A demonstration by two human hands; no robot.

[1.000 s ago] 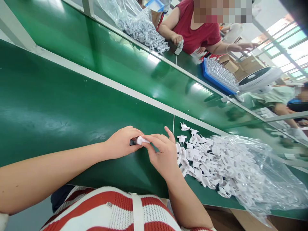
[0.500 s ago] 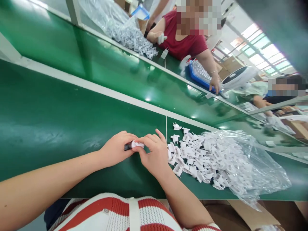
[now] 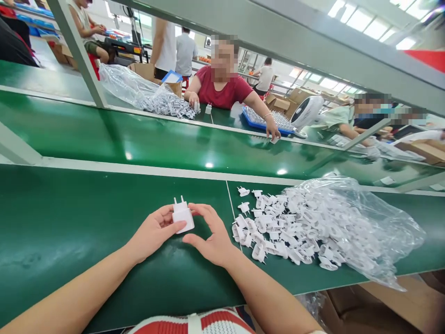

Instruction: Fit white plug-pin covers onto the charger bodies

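Note:
A white two-pin plug charger (image 3: pixel 182 217) is held above the green table, pins pointing up and away from me. My left hand (image 3: pixel 160 231) grips it, thumb across its front and fingers behind. At its right side my right hand (image 3: pixel 210 234) curves round with thumb and forefinger apart; the fingertips are close to the upper right corner, and whether they touch cannot be made out. Right of my hands lies a heap of white two-pin plug pieces (image 3: pixel 278 227), spilling from a clear plastic bag (image 3: pixel 399 232).
Beyond a pale rail (image 3: pixel 139 172) runs a green conveyor belt (image 3: pixel 167 144). Across it sits a person in a red shirt (image 3: pixel 222 88) beside a pile of small white parts (image 3: pixel 170 104) and a blue tray (image 3: pixel 257 121). Cardboard boxes (image 3: pixel 347 306) stand below the table at right.
The charger has turned upright, its white face and pins now showing. My right hand has opened and drawn back from its pinch. The head view has levelled and lifted.

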